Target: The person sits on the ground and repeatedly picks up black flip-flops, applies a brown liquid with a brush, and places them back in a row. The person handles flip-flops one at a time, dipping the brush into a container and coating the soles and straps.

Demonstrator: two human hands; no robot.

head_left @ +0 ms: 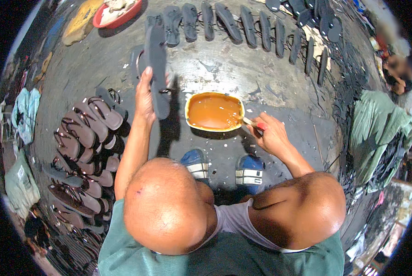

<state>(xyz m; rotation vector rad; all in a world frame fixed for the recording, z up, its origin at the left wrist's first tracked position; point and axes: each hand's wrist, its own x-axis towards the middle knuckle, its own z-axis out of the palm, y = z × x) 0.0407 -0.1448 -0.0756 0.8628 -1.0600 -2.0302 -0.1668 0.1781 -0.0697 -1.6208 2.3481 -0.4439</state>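
Observation:
My left hand (145, 94) is closed around a dark grey sandal (156, 60), held up on edge with its flat sole toward the right. A strap of it shows at the hand's left side. In my right hand (271, 133) is a brush (260, 126) with a red part on its handle. Its tip reaches the right rim of a yellow-edged tub (187, 110). Thick orange-brown liquid (213, 111) fills the tub, which stands on the ground in front of my feet. The brush's bristles are mostly hidden.
A row of dark sandals (226, 23) curves along the far side. Brown strapped sandals (105, 113) are piled at the left. A red basin (116, 16) stands at the far left, green cloth (376, 138) at the right. Another person (399, 73) is at the far right.

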